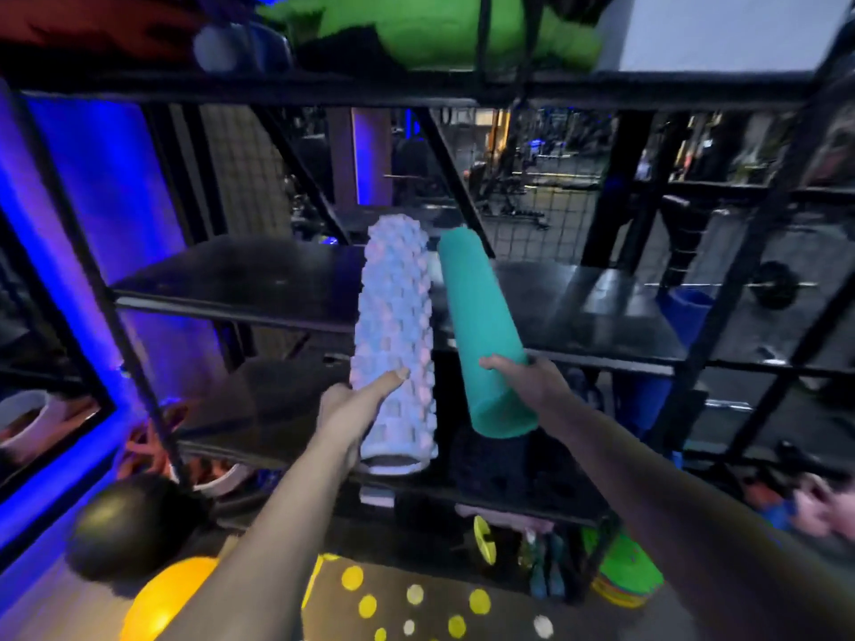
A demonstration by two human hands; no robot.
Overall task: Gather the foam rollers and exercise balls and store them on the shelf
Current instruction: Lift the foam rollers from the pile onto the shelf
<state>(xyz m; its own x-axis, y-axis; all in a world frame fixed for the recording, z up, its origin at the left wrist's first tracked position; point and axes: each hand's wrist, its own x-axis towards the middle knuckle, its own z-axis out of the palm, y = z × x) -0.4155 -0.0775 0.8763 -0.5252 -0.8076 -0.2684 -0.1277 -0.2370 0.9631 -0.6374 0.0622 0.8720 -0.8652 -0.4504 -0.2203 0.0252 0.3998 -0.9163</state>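
Loading two rollers onto the shelf (259, 275).
The left hand (356, 402) is gripping the knobbed roller (395, 330), the right hand (527, 377) the teal roller (481, 326), both aiming lengthwise, probably to slide in.

Both bare forearms reach up from the bottom edge toward the centre of the frame. The left grip (354, 404) clasps the knobbed roller (395, 307) near its lower end, thumb laid across its front. The right grip (532, 379), just right of centre, wraps the teal roller (476, 307) from its right side, thumb on the front.
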